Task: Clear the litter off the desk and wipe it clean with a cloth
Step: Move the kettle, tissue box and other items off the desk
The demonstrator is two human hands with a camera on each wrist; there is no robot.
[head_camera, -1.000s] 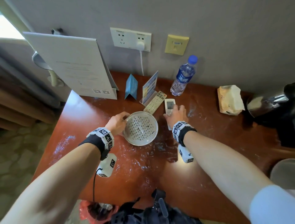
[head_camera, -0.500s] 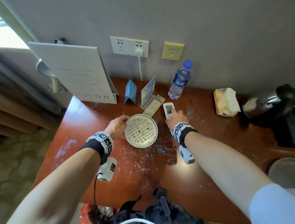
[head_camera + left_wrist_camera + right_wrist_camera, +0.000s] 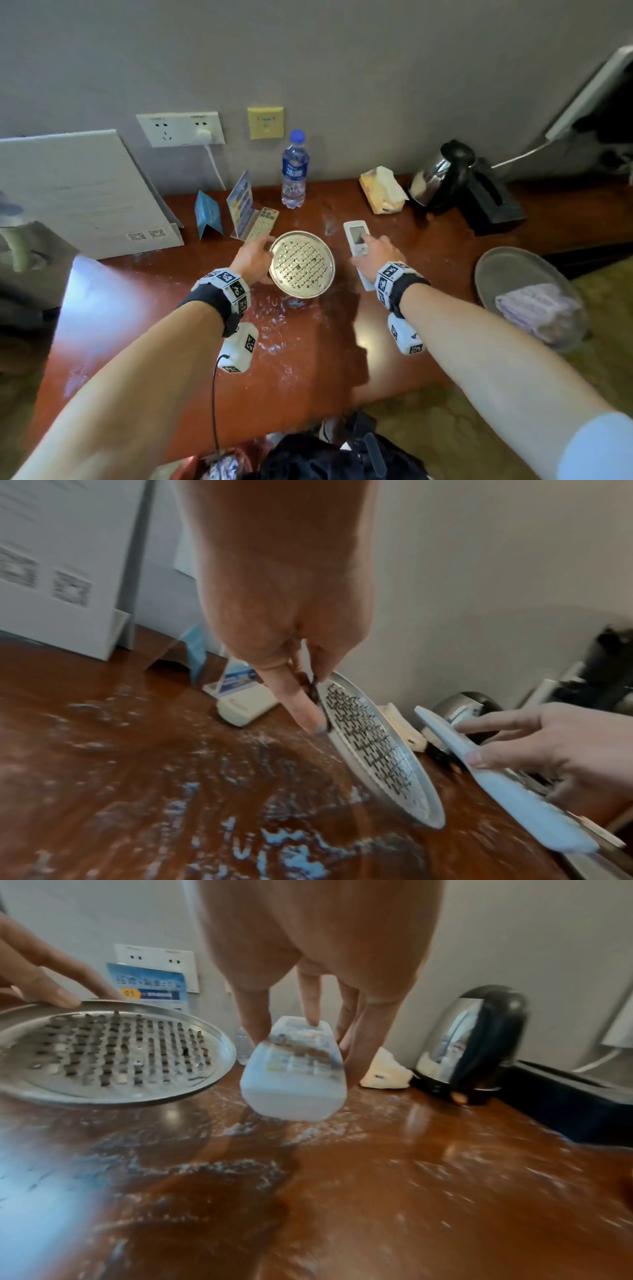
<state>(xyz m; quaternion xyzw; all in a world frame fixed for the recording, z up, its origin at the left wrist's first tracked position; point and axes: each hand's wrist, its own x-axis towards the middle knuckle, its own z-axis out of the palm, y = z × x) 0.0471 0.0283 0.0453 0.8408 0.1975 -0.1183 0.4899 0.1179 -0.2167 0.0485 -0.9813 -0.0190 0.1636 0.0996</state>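
Observation:
A round perforated metal tray (image 3: 301, 263) is lifted off the reddish wooden desk (image 3: 308, 359), tilted, with my left hand (image 3: 253, 255) gripping its left rim; the left wrist view shows the tray (image 3: 373, 748) pinched between thumb and fingers. My right hand (image 3: 375, 253) holds a white remote control (image 3: 356, 238) off the desk; in the right wrist view the fingers curl over the remote (image 3: 294, 1069) from above. White dusty smears (image 3: 284, 318) cover the desk's middle.
Along the wall stand a white board (image 3: 85, 192), a blue folded card (image 3: 207, 214), a sign stand (image 3: 239, 202), a second remote (image 3: 262, 222), a water bottle (image 3: 294, 171), a tissue pack (image 3: 382, 190) and a kettle (image 3: 442, 176). A round stool with folded cloth (image 3: 537, 308) stands right.
Both hands have lifted their objects off the desk. The remote has moved right, away from the tray. The head camera has swung right, so the kettle and the stool show in full.

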